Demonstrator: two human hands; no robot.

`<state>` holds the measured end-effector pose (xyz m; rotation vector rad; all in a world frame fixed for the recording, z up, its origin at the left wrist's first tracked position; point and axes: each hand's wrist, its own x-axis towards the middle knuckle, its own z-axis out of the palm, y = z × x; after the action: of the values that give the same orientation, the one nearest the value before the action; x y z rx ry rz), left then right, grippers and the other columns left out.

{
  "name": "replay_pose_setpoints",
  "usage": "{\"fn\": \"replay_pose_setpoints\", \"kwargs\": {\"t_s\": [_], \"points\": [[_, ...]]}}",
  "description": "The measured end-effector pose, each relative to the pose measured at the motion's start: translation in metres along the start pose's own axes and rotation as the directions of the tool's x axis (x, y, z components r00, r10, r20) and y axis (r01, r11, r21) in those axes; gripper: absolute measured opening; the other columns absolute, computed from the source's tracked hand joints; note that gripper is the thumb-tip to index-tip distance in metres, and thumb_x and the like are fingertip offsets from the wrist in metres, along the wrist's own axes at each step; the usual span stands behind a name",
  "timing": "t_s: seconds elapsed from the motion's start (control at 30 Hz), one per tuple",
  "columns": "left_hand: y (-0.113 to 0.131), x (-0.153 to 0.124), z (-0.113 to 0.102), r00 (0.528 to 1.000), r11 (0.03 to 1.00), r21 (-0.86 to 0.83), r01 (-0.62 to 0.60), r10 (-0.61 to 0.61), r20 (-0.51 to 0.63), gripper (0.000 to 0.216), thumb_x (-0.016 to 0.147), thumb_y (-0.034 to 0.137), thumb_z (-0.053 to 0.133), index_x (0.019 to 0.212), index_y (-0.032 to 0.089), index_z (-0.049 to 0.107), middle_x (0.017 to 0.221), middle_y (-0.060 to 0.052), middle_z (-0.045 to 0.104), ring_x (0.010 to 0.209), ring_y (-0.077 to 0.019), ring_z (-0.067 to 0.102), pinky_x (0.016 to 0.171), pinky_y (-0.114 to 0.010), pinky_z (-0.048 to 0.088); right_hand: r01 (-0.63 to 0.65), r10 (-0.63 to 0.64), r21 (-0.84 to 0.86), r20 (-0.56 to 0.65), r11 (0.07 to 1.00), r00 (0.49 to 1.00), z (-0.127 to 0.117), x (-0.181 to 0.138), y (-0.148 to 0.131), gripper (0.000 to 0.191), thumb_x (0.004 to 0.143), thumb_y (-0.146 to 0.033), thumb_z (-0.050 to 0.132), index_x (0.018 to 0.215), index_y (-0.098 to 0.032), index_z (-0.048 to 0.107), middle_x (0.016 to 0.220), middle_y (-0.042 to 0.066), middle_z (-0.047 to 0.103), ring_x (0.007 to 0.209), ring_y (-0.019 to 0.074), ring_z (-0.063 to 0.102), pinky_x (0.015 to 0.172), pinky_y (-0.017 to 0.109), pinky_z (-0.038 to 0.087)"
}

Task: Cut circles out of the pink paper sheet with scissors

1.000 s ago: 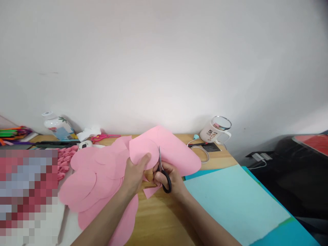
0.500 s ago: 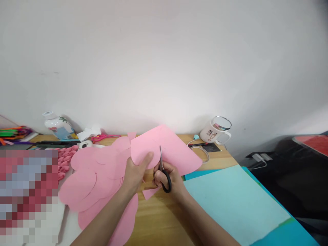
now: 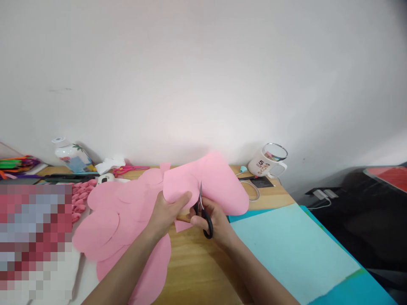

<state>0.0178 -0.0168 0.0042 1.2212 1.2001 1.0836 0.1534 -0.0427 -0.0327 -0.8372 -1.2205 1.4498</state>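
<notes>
My left hand pinches the lower left edge of a pink paper sheet, thumb on top. My right hand grips black-handled scissors, whose blades point away from me and sit across the sheet just right of my left thumb. The blades look parted, with paper between them. Under and left of my left hand lies a pile of rounded pink paper pieces. A small pink paper offcut shows below the sheet, between my hands.
Light blue paper lies at the right. A white mug stands at the back right near a coiled cable. Pink scissors, a white bottle and a braided pink item are at the left.
The scissors' handles have spread and the blades have parted. The sheet's right part has bent and curled more. The offcut has shifted slightly up and left.
</notes>
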Motion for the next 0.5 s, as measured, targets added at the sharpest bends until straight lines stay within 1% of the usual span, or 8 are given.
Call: {"fn": "replay_pose_setpoints", "kwargs": {"t_s": [0.07,0.17,0.23,0.33,0.5], "points": [[-0.0016,0.0005,-0.0001,1.000,1.000,0.002,0.003,-0.003,-0.003,0.019,0.068,0.032,0.068,0.075,0.015,0.068,0.073,-0.005,0.069,0.069,-0.0207,0.064,0.058,-0.027,0.051,-0.001,0.001,-0.001,0.002,1.000,1.000,0.0000,0.0001,0.0019,0.038,0.057,-0.041,0.077,0.071,-0.017,0.050,0.064,-0.003,0.044,0.057,0.0111,0.037,0.053,0.025,0.028],[-0.0031,0.0009,-0.0006,1.000,1.000,-0.005,0.003,-0.003,0.016,0.020,0.069,0.033,0.067,0.072,0.014,0.068,0.071,-0.006,0.068,0.068,-0.0213,0.064,0.058,-0.028,0.051,0.019,-0.019,-0.002,-0.010,1.000,1.000,0.0002,0.0003,0.0030,0.036,0.060,-0.040,0.076,0.069,-0.017,0.050,0.062,-0.004,0.041,0.055,0.0101,0.033,0.053,0.025,0.027],[-0.0027,0.0007,-0.0008,0.999,1.000,-0.010,0.010,-0.009,0.030,0.021,0.068,0.033,0.067,0.074,0.013,0.068,0.070,-0.006,0.067,0.067,-0.0216,0.063,0.057,-0.028,0.051,0.022,-0.023,-0.007,-0.018,1.000,1.000,0.0003,0.0002,0.0026,0.035,0.061,-0.040,0.075,0.069,-0.017,0.050,0.060,-0.005,0.039,0.054,0.0096,0.031,0.052,0.024,0.026],[-0.0011,0.0000,-0.0008,1.000,1.000,-0.012,0.015,-0.014,0.027,0.024,0.068,0.033,0.067,0.080,0.013,0.067,0.071,-0.006,0.067,0.069,-0.0215,0.063,0.056,-0.028,0.051,0.005,-0.005,-0.006,-0.012,1.000,1.000,-0.0001,0.0000,0.0023,0.035,0.060,-0.039,0.076,0.069,-0.017,0.050,0.060,-0.005,0.040,0.055,0.0097,0.032,0.052,0.024,0.026],[-0.0006,-0.0010,-0.0009,0.999,1.000,-0.002,0.022,-0.022,0.025,0.024,0.069,0.036,0.066,0.079,0.013,0.067,0.071,-0.004,0.065,0.072,-0.0212,0.063,0.059,-0.028,0.052,-0.023,0.023,0.022,-0.010,1.000,1.000,-0.0010,0.0001,0.0052,0.035,0.058,-0.035,0.078,0.070,-0.017,0.050,0.062,-0.004,0.043,0.056,0.0099,0.035,0.053,0.024,0.028]]}}
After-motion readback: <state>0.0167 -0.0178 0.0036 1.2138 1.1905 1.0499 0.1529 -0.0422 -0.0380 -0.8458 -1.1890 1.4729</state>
